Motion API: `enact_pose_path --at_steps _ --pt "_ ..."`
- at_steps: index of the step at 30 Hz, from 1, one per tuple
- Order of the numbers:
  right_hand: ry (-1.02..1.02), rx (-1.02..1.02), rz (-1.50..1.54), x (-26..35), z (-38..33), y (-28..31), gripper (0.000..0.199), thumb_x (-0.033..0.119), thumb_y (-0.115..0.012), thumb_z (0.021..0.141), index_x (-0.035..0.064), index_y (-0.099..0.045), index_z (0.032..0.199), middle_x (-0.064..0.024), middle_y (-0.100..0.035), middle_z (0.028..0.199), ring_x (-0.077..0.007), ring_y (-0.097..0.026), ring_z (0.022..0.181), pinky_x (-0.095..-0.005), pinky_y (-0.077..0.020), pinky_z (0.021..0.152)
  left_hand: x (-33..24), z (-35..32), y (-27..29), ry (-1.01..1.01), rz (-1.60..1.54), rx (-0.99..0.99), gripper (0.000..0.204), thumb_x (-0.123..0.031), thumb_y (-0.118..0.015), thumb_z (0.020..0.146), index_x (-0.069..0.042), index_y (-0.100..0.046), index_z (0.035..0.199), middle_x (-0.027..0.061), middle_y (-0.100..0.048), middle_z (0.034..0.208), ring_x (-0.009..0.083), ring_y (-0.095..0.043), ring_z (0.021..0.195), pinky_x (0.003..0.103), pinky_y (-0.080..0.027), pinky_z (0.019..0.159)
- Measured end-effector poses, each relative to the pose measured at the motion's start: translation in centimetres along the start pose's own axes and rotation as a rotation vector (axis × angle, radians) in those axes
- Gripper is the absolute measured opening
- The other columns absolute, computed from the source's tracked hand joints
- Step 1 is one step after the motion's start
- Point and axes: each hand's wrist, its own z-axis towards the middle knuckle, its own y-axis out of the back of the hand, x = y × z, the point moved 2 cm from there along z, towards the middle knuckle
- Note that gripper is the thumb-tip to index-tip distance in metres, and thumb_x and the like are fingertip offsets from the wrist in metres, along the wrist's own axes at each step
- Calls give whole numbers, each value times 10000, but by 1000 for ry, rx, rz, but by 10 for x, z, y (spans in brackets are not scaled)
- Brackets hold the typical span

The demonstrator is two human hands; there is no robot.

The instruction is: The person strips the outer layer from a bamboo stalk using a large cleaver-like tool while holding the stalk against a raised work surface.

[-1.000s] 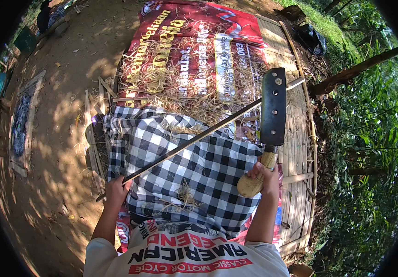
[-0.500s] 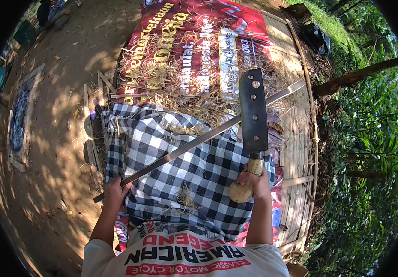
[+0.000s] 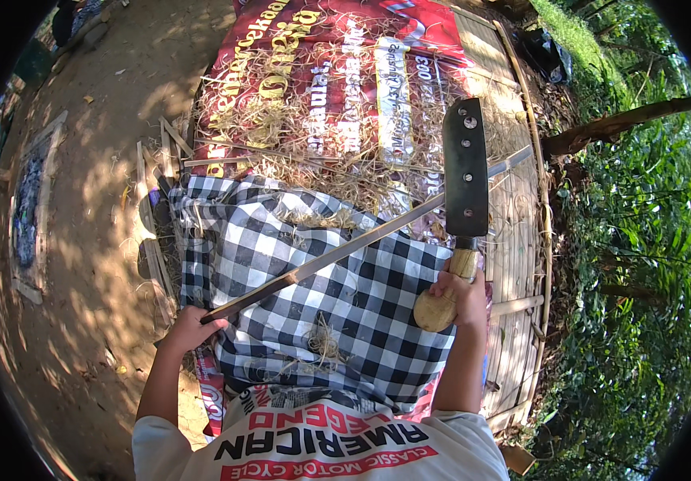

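Note:
My left hand (image 3: 191,329) is closed around the lower left end of a long, thin bamboo strip (image 3: 345,250). The strip slants up to the right across my lap and passes beneath the blade, reaching the slatted platform. In my right hand (image 3: 461,297) is the pale wooden handle, with its round knob, of a broad dark cleaver-like knife (image 3: 466,172). Its blade points away from me and has a row of holes. Whether blade and strip touch I cannot tell. A black-and-white checked cloth (image 3: 281,240) covers my lap, with a tuft of shavings on it.
Curly shavings lie over a red printed banner (image 3: 337,88) ahead of me. The bamboo slat platform (image 3: 513,280) runs along the right, beside green plants (image 3: 642,264). Loose strips (image 3: 153,240) lie on the dirt at left, with a framed dark patch (image 3: 34,196) farther off.
The knife has moved to the right and slightly away from me in my right hand. My left hand has shifted a little left, and the strip remains in its grip.

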Motion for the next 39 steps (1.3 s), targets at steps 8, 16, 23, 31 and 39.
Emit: enact_pose_path --at_steps 8,16,23,31,39 --pt "35 -24 12 27 13 20 198 6 -634 713 -19 -541 886 -101 -555 641 -207 -566 549 -355 -507 573 -3 -6 -2 -32 63 -25 348 -330 -695 865 14 -665 826 65 -516 537 107 -476 541 335 -403 519" --pt "-92 -7 15 12 1 9 177 -11 -635 814 3 -504 933 -80 -505 642 -192 -520 529 -375 -503 579 12 -5 -16 -153 195 -288 461 -465 -674 830 -5 -682 821 198 -563 585 389 -565 553 423 -437 531" --pt "-193 -9 163 -28 -24 29 217 -83 -580 732 -15 -494 918 -103 -511 651 -229 -532 540 -402 -500 611 16 2 -3 -151 271 -244 455 -495 -672 818 -41 -695 828 192 -575 597 383 -584 576 432 -445 537" --pt "-124 -8 217 23 -25 42 208 -78 -590 711 -9 -499 885 -87 -495 674 -206 -519 534 -393 -499 589 24 7 -6 -228 282 -252 522 -560 -630 825 -42 -695 818 194 -568 594 395 -580 580 427 -445 538" --pt "-227 52 31 5 -21 49 223 -65 -603 684 -40 -520 890 -111 -531 655 -222 -553 529 -401 -529 593 15 4 -3 -169 255 -238 451 -485 -675 823 -35 -697 801 182 -578 595 379 -595 584 409 -453 543"
